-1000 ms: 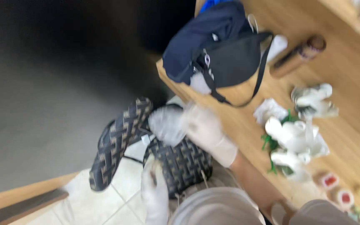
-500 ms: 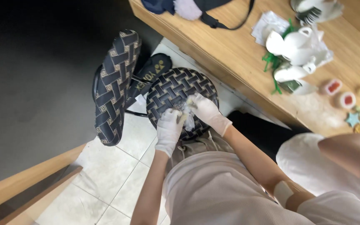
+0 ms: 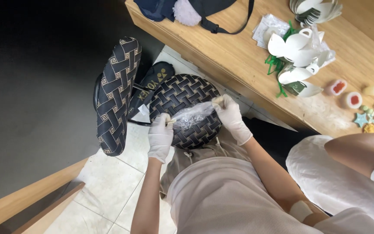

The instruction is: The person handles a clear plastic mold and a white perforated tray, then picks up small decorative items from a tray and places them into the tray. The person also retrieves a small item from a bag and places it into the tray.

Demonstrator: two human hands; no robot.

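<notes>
Our left hand (image 3: 160, 135) and right hand (image 3: 231, 116) each pinch an end of a clear bag (image 3: 192, 115), now stretched between them over the woven bag (image 3: 186, 110) on our lap; a moment ago both hands met at its middle. The bench (image 3: 239, 56) lies beyond.

Clear plastic bag (image 3: 192, 116): small, transparent, crinkled, with glinting folds. Stretched roughly level between the left hand (image 3: 160, 136) and the right hand (image 3: 231, 117), each pinching one end. Contents too indistinct to tell. Hangs just above a round black woven chair seat (image 3: 187, 93).
</notes>
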